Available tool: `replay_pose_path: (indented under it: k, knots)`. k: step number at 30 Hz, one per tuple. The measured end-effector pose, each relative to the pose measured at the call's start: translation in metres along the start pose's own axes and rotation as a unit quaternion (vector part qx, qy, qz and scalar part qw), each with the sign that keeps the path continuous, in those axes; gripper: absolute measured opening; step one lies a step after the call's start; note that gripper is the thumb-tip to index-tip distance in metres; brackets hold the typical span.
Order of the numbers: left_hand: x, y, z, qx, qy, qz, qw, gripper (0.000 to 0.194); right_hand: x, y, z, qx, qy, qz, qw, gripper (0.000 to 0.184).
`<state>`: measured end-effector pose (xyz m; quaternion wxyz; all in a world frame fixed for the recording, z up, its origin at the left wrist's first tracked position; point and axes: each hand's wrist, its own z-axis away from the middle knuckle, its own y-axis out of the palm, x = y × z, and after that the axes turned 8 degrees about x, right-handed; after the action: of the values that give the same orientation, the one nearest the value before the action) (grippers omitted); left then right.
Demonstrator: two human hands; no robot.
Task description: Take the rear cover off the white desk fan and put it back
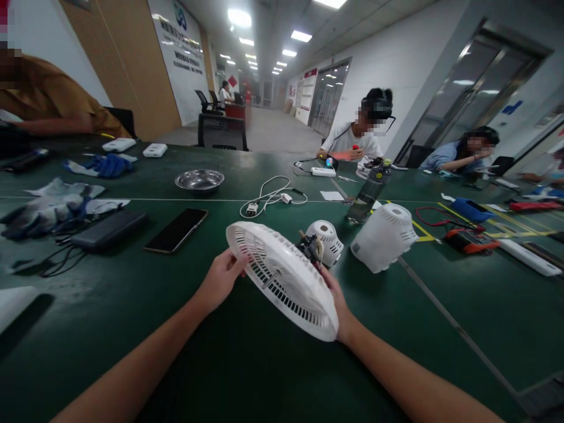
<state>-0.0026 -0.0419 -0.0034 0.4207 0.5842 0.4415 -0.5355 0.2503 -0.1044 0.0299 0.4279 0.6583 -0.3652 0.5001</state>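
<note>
I hold a white round fan grille [282,279] tilted above the green table [264,364], with a small motor and wires [312,247] showing behind its upper edge. My left hand [220,279] grips the grille's left rim, fingers curled round it. My right hand [337,296] is mostly hidden behind the grille's right side, gripping it from the back. Just beyond lie a small white domed fan cover [326,238] and a larger white fan housing [383,237].
A black phone [176,230], a power bank [108,230], gloves [44,208], a steel bowl [199,180], a white cable [271,198] and a water bottle [369,194] lie on the table. Other people sit at the far left and far right sides.
</note>
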Motion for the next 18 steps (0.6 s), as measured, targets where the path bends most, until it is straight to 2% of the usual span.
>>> replay_pose_path:
  k: [2, 4, 7, 11, 14, 18]
  knots:
    - [0.006, -0.006, -0.002, -0.033, 0.032, 0.094, 0.995, 0.037, -0.003, 0.001, 0.002, -0.024, -0.043, 0.03, 0.998, 0.054]
    - [0.008, -0.011, -0.002, -0.037, 0.023, 0.174, 0.984, 0.041, -0.006, -0.002, 0.003, -0.037, -0.092, 0.081, 0.992, 0.06]
    - [0.0, -0.013, 0.004, -0.006, -0.012, 0.249, 0.968, 0.055, -0.012, -0.013, 0.003, -0.037, -0.146, 0.201, 0.968, 0.065]
    - [-0.016, -0.01, 0.012, 0.036, -0.04, 0.317, 0.947, 0.063, -0.015, -0.029, -0.002, -0.018, -0.166, 0.352, 0.921, 0.066]
    - [-0.019, -0.009, 0.013, 0.065, -0.08, 0.332, 0.938, 0.058, -0.015, -0.031, -0.007, -0.001, -0.183, 0.447, 0.876, 0.059]
    - [-0.016, -0.011, 0.013, 0.06, -0.115, 0.299, 0.946, 0.029, -0.017, -0.028, -0.01, 0.048, -0.21, 0.529, 0.821, 0.059]
